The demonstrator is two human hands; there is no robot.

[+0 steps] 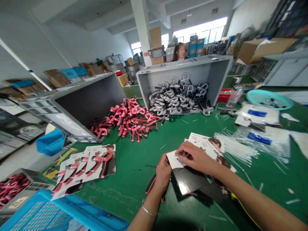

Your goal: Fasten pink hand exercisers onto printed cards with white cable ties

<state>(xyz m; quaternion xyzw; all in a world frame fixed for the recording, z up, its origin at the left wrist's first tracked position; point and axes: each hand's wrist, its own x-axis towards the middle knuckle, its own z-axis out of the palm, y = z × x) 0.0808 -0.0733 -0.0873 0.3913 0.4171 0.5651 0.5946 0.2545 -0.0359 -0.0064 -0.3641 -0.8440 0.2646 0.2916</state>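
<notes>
My left hand [164, 171] is closed around the left edge of a printed card [185, 181]. A red-and-black hand grip strengthener [151, 184] shows behind that hand, its upper part hidden. My right hand [196, 157] bends over the card's top, thumb and fingers pinched by a small hole; whatever is between the fingertips is too small to make out. More printed cards [215, 142] lie beneath and behind my right hand. Beside them is a spread of white cable ties [237, 149]. To the left, several cards [96, 157] overlap, with pink-and-black hand grip strengtheners [106, 160] on them.
A tipped grey crate [72, 125] stands by a pink strengthener pile [134, 120]; another crate [141, 86] holds grey ones [173, 99]. Plastic bags [267, 139] and a turquoise tray [255, 93] are right. A blue basket [38, 211] sits front left. A person [179, 53] is beyond the crates.
</notes>
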